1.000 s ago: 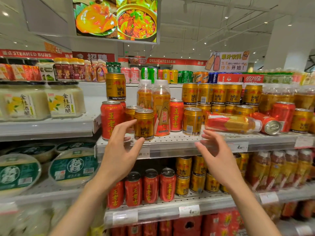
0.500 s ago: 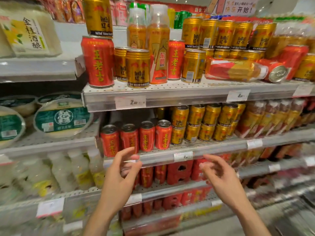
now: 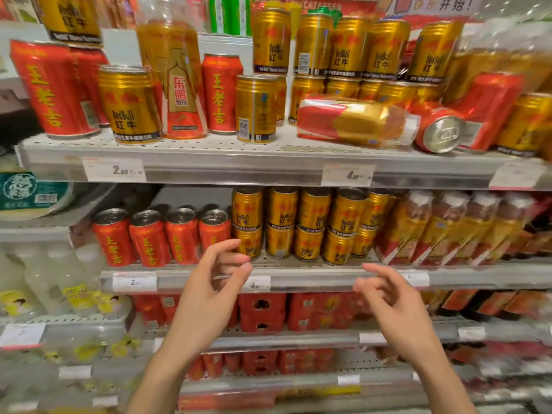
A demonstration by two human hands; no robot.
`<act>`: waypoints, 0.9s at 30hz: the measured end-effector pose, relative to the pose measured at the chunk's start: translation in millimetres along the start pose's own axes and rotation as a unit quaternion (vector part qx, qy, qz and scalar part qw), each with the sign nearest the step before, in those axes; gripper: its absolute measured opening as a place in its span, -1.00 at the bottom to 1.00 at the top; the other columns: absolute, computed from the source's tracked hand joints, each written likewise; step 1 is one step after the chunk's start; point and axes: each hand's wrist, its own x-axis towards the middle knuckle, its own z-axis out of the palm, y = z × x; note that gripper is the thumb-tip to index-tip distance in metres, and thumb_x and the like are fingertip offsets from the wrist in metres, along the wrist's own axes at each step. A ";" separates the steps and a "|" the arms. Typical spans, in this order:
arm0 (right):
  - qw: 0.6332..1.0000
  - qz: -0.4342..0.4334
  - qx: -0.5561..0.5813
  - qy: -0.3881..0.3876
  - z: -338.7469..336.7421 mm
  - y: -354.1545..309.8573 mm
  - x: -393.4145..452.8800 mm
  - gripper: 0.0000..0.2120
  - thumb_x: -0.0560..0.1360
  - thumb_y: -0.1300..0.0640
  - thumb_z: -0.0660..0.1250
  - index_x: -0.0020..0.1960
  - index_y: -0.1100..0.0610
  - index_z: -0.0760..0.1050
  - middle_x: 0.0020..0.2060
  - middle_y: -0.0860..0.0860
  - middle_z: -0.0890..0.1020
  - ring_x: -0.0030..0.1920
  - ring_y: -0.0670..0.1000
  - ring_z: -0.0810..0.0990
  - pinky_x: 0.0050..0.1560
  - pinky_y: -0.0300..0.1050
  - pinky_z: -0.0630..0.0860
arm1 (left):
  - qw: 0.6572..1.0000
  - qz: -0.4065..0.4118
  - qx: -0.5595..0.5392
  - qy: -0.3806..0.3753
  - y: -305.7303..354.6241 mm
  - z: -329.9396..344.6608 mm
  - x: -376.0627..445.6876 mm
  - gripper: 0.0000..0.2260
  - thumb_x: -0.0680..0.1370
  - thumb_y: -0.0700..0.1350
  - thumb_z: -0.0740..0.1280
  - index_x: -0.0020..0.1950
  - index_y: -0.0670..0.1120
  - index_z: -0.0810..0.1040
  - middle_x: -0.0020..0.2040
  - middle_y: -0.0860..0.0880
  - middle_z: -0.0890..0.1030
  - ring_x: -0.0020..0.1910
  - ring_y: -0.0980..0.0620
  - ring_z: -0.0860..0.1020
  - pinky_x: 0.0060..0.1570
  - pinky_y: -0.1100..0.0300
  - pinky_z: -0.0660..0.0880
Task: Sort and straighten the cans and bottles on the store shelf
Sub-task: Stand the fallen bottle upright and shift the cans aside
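- The upper shelf (image 3: pixel 209 162) remains the untidy one: a bottle with a red and gold label (image 3: pixel 355 122) lies on its side near the front edge, and a red can (image 3: pixel 439 131) lies tipped beside it, its silver top facing outward and close against the bottle's cap end.
- Left of these, kinds are mixed: tall red cans (image 3: pixel 49 88), a short gold Red Bull can (image 3: pixel 130 104) and an upright orange drink bottle (image 3: pixel 173 82) stand together with another red can (image 3: pixel 221 92) and a gold can (image 3: pixel 257 108).
- The middle shelf (image 3: pixel 298 277) looks sorted already (red cans (image 3: pixel 149 237) in a row at left, stacked gold cans (image 3: pixel 298 225) in the centre, bottles (image 3: pixel 448 228) at right), though blur makes their facing hard to judge.
- The left hand (image 3: pixel 209 294) and right hand (image 3: pixel 394 306) hover in front of the middle shelf edge, fingers loosely curled and parted, holding nothing and touching nothing.
- By my judgement the work is barely begun: the fallen bottle and can need standing up, and the mixed cans need grouping by kind.
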 end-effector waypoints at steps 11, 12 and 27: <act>1.000 -0.012 -0.001 -0.011 -49.6 -0.9 33.9 -0.79 0.58 0.00 0.37 0.21 -0.11 0.51 -0.13 0.12 0.67 -0.15 -0.01 0.64 -0.18 -0.30 0.55 | 1.000 -0.002 0.006 0.004 26.3 53.6 12.1 -0.72 0.58 -0.05 0.38 0.26 0.20 0.50 0.04 0.19 0.65 0.06 0.20 0.62 0.06 0.24 0.51; 1.000 -0.018 0.001 -0.008 -49.6 -6.0 34.6 -0.80 0.58 0.00 0.37 0.21 -0.11 0.52 -0.13 0.10 0.68 -0.14 -0.01 0.64 -0.17 -0.28 0.56 | 1.000 0.008 0.002 0.004 29.2 53.3 17.0 -0.72 0.57 -0.06 0.38 0.25 0.18 0.51 0.04 0.18 0.65 0.06 0.19 0.63 0.06 0.25 0.51; 0.905 -0.354 -0.226 0.063 -63.4 -167.2 96.4 -0.72 0.57 0.00 0.39 0.26 -0.04 0.53 -0.09 -0.20 0.62 -0.08 -0.18 0.60 -0.03 -0.21 0.60 | 0.879 0.352 0.313 0.069 138.1 19.3 127.0 -0.66 0.58 0.00 0.36 0.34 -0.04 0.51 0.21 0.05 0.53 0.25 0.06 0.47 0.24 0.18 0.43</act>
